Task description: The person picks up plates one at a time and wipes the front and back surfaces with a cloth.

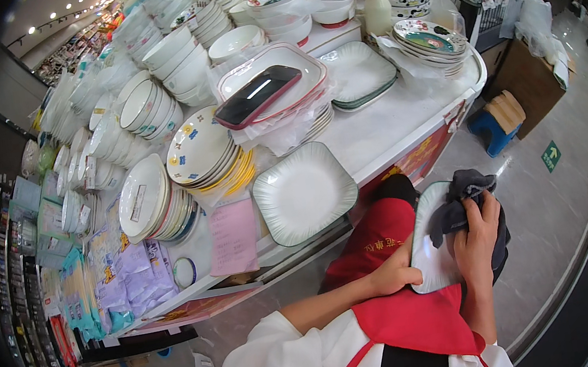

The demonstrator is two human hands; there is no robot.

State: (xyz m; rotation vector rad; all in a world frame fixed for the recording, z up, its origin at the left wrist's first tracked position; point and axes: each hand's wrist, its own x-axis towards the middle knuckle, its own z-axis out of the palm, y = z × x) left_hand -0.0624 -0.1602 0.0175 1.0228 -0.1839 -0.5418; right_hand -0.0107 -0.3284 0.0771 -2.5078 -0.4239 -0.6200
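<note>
Over my lap I hold a white square plate with a thin green rim, tilted up on its edge. My left hand grips its near left edge, fingers closed around the rim. A dark grey cloth is bunched in my right hand, whose fingers press it against the plate's right side. Part of the cloth hangs down behind that hand. A similar green-rimmed square plate lies at the near edge of the display table, to the left of my hands.
A phone rests on stacked red-rimmed plates. Flower-patterned plates, stacked bowls and green-rimmed square plates crowd the table. A pink paper hangs at its edge. A blue stool stands on the floor at right.
</note>
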